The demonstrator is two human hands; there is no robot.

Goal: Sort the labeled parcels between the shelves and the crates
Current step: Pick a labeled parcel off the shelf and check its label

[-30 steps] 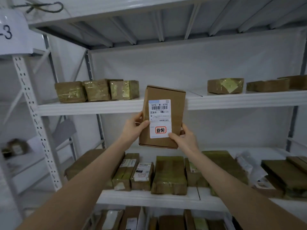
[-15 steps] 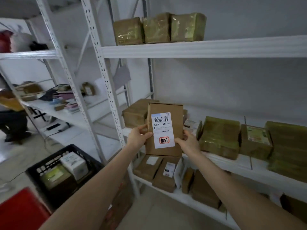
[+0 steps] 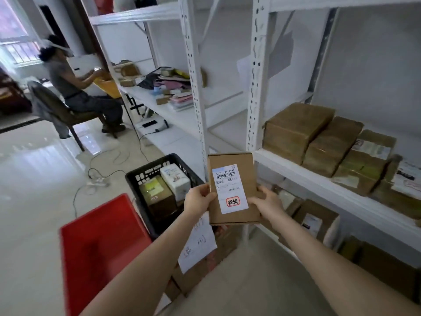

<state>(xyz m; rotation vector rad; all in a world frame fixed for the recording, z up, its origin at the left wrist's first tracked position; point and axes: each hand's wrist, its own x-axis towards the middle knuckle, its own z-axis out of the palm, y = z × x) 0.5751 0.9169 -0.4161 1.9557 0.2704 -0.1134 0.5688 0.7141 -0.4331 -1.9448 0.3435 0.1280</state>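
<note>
I hold a flat brown cardboard parcel [image 3: 234,174] upright in front of me, its white shipping label with a red-ringed stamp facing me. My left hand [image 3: 197,199] grips its left edge and my right hand [image 3: 265,202] grips its lower right edge. Just left of the parcel, on the floor, stands a black crate [image 3: 136,179] holding a brown box and a white box. A red crate [image 3: 98,245] sits nearer to me, lower left. White shelves [image 3: 319,179] to the right carry several taped brown parcels [image 3: 296,131].
A person sits on a chair [image 3: 54,106] at the far left, working at a long white shelf with mixed packets [image 3: 173,87]. Cables and a power strip [image 3: 98,181] lie on the tiled floor. Shelf uprights [image 3: 256,87] stand right behind the parcel. More boxes fill the bottom shelf.
My view has swung left and down from the shelves towards the floor crates. The parcel stays in both hands and now sits lower, beside the black crate.
</note>
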